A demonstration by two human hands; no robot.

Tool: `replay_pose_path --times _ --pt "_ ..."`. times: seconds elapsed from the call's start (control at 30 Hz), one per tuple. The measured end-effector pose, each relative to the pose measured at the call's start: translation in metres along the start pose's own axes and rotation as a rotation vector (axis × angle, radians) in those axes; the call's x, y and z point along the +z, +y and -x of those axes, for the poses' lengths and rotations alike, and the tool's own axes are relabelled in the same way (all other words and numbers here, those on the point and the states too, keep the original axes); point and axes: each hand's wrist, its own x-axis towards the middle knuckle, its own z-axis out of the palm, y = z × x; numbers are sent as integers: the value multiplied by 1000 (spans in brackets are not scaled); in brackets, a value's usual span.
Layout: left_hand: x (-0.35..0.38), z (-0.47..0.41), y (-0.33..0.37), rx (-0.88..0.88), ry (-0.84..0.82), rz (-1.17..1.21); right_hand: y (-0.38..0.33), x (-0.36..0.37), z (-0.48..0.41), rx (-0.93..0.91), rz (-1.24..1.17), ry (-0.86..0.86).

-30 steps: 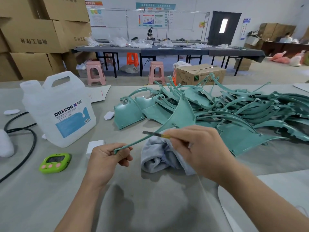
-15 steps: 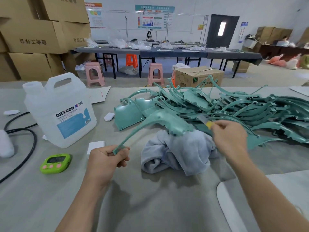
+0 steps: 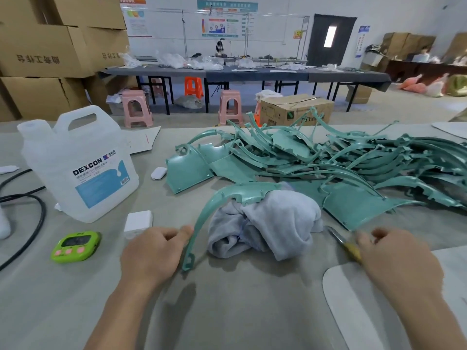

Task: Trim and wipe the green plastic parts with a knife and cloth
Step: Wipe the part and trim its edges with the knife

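Two hands are low over the grey table (image 3: 240, 311). At 9 o'clock from the cloth (image 3: 267, 223), the left hand (image 3: 154, 251) grips the thin end of one curved green part (image 3: 242, 192), whose wide end lies on the cloth. At 3 o'clock the right hand (image 3: 396, 261) is closed around the yellow knife (image 3: 347, 246), blade pointing to 10 o'clock. More green parts (image 3: 353, 160) are piled at 1 o'clock, and a white jug (image 3: 75, 168) stands at 10 o'clock.
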Motion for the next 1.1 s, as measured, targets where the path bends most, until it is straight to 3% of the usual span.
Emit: replay_pose_path --times 0.07,0.13,0.23,0.33,0.4,0.57,0.7,0.77,0.9,0.97,1.1 --pt "12 -3 9 29 9 264 -16 -6 3 -60 -67 84" --pt "22 -4 16 90 -99 424 -42 -3 7 -202 -216 81" --pt "30 -6 18 125 -195 457 -83 20 10 -373 -208 -128" --pt "24 -5 10 -29 -184 609 -110 42 5 -458 -145 -352" --pt "17 -6 -3 -138 -164 678 -119 52 4 -539 -89 -379" --pt "3 -4 -7 -275 -277 1008 -121 40 -8 -560 -177 -327" --pt "8 -6 1 -274 -203 861 -100 6 -10 -455 -482 54" --pt "10 -5 5 -295 -210 926 -105 -8 -1 -502 -585 134" --pt "12 -1 13 -314 -380 1073 -139 -26 22 -718 -634 126" --pt "14 -1 16 -284 -416 1075 -160 -24 28 -804 -606 44" --pt "21 -4 16 -267 -418 1190 -208 11 32 -809 -388 -470"
